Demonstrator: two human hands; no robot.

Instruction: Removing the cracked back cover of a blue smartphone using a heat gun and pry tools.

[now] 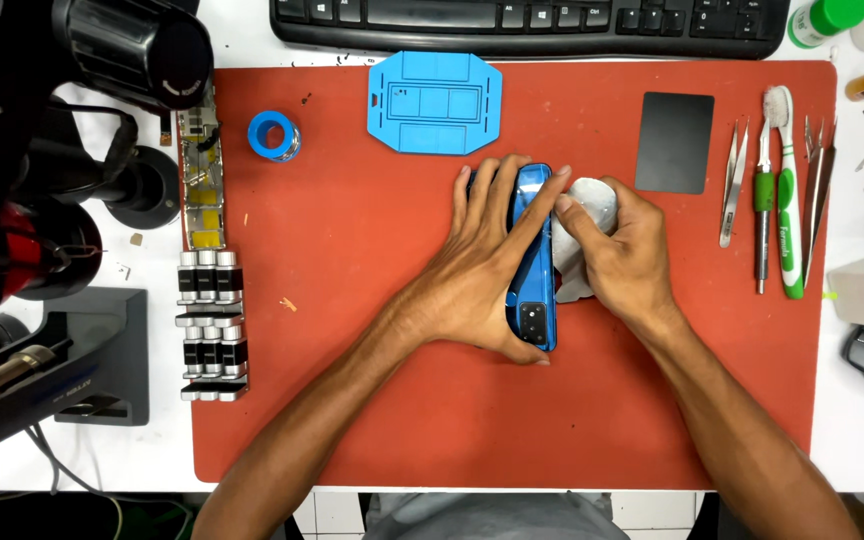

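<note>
Squarely at the middle of the red work mat (352, 400), a blue phone (535, 270) lies back up, its length running from twelve to six o'clock and its camera block at the six o'clock end. The left hand (482, 275) lies flat over the phone's nine o'clock side, fingers spread and pressing it down, thumb hooked near the camera end. The right hand (620, 250) is clenched around a crumpled grey-white cloth (584, 215), which touches the phone's three o'clock edge. The phone looks light, stiff and glossy, so probably slippery and easily cracked; its long side edges appear the safest hold. At twelve o'clock sits a blue plastic frame (435, 102), and at three o'clock lie a dark pad (675, 142), tweezers (731, 185) and a toothbrush (784, 190).
</note>
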